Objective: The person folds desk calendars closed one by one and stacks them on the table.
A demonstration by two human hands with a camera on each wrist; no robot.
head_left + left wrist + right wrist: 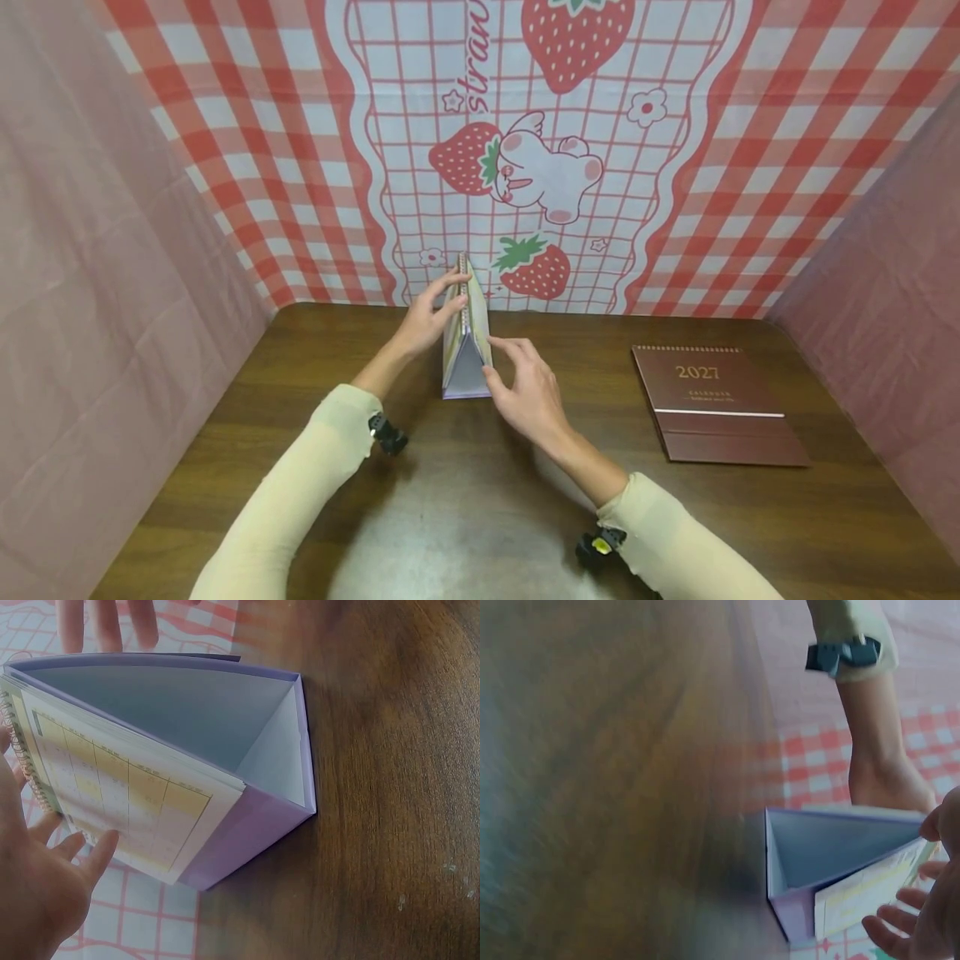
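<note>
A spiral-bound desk calendar [480, 312] with a purple tent-shaped stand [240, 836] stands upright on the table, its open triangular end toward me. My left hand [423, 325] is at its top and left side, with index finger and thumb touching the wire binding [463, 292]. In the left wrist view, the fingers of that hand lie against a yellow-and-white printed page [112, 787]. My right hand [532, 392] is at the calendar's right side, fingers spread beside the pages and thumb near the front edge. The right wrist view cuts off part of this hand [930, 915].
A maroon 2027 calendar [716, 387] lies flat on the right of the brown wooden table [450, 517]. Behind the table hangs a red checked strawberry cloth [262, 167]. Pink cloth [90, 292] hangs along both sides.
</note>
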